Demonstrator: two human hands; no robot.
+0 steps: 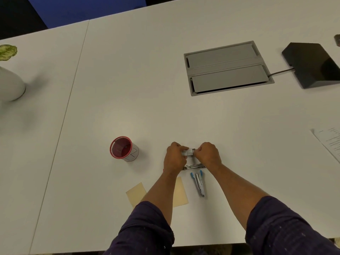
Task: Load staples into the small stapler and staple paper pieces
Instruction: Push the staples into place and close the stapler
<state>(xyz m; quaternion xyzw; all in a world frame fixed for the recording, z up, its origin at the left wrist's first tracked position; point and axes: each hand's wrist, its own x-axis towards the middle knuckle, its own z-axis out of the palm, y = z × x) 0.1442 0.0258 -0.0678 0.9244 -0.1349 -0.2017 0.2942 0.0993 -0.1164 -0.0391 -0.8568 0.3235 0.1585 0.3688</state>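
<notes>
My left hand (174, 157) and my right hand (208, 154) hold a small staple box (188, 152) between them, just above the white table (147, 89). My left hand grips the box body, and my right fingers pinch its right end. Below the hands a silver metal stapler part (194, 166) lies crosswise, partly hidden by my wrists. Nearer to me a small blue and silver stapler (198, 183) lies opened out. Two pale yellow paper pieces rest on the table, one (135, 193) left of my left forearm and one (181, 194) partly under it.
A red mesh cup (122, 148) stands to the left of my hands. A grey cable hatch (227, 68) is set into the table at the back right, beside a black device (312, 64). Printed sheets (329, 140) lie at the right edge. A white vase (10, 85) stands far left.
</notes>
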